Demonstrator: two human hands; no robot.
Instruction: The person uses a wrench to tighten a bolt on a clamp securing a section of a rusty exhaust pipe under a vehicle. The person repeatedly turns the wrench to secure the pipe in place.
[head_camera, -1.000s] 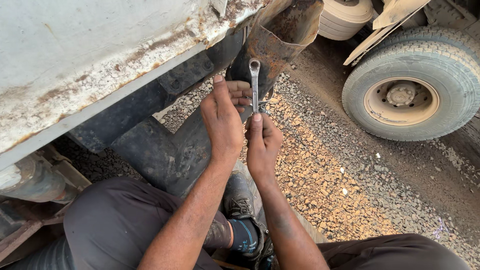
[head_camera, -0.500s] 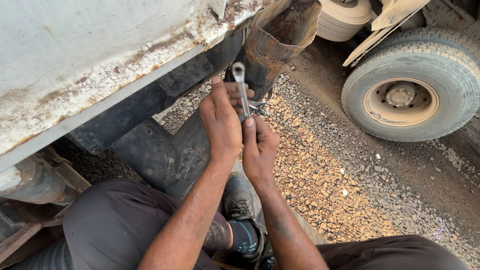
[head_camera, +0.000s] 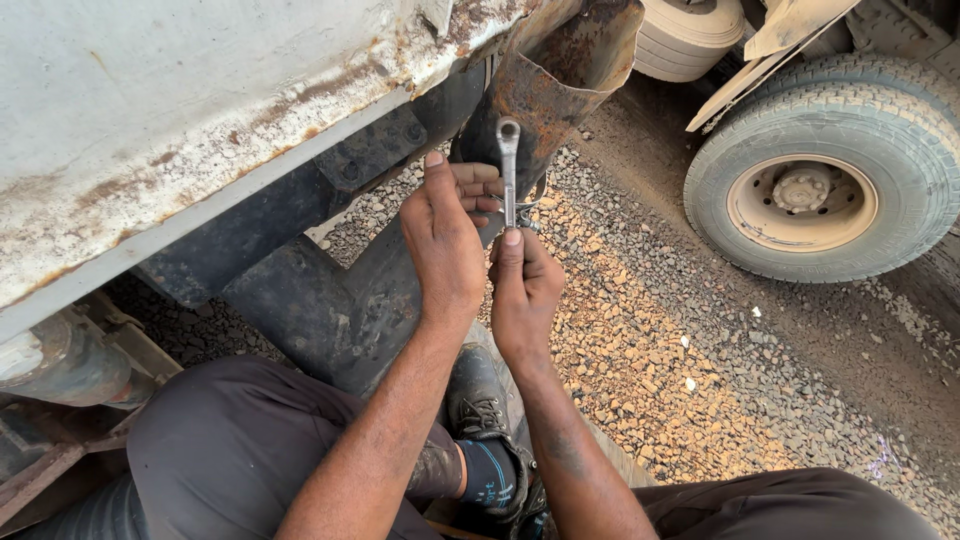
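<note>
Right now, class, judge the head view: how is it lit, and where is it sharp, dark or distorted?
Head view: soft, even daylight, no glare; left hand, right hand and wrench sharp; underside of the vehicle body falls into shadow; the wheel bulges slightly near the frame edge.

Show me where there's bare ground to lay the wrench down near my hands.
The gravel lies bare between the right hand and the truck wheel, and toward the right knee. It is crowded around the wrench, where the left hand, the rusty mudguard and the dark frame bracket close in. A boot fills the gap between the legs.
</note>
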